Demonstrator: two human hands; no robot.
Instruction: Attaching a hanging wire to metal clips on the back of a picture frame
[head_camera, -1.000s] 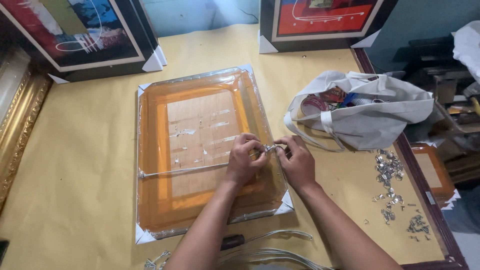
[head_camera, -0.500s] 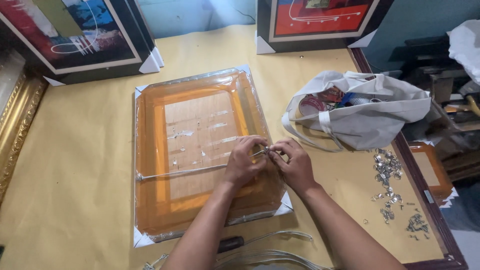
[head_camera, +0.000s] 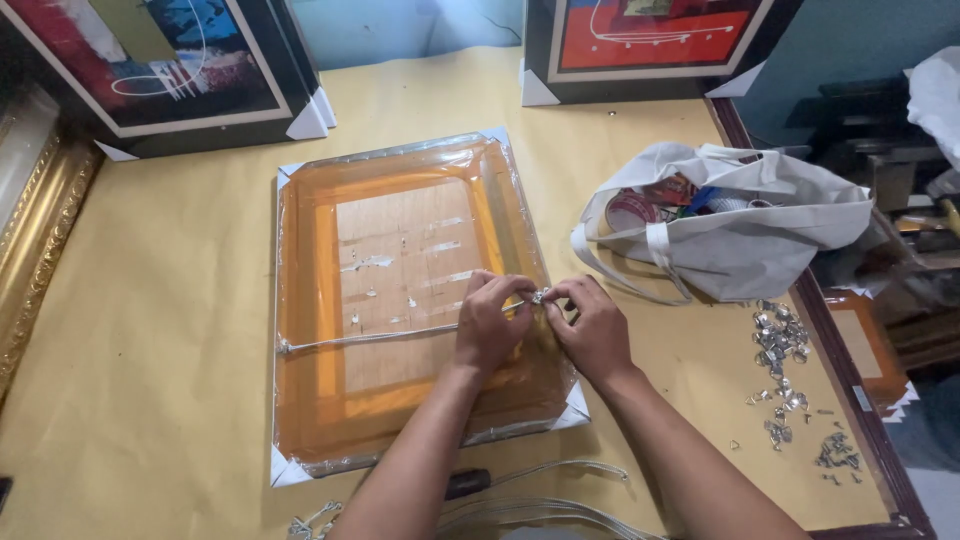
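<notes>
An orange-backed picture frame wrapped in clear plastic lies face down on the yellow table, with white corner guards. A thin hanging wire runs across its back from the left edge to the right side. My left hand pinches the wire's right end. My right hand meets it fingertip to fingertip at a small metal fitting on the frame's right edge. Both hands rest on the plastic.
A white cloth bag with coloured items lies to the right. Several small metal pieces are scattered near the table's dark right edge. Framed paintings stand at the back; a gilt frame leans left. Loose wires lie near me.
The two hands have stayed at the fitting on the frame's right edge, with only small finger movements on the wire. The frame and bag have not moved.
</notes>
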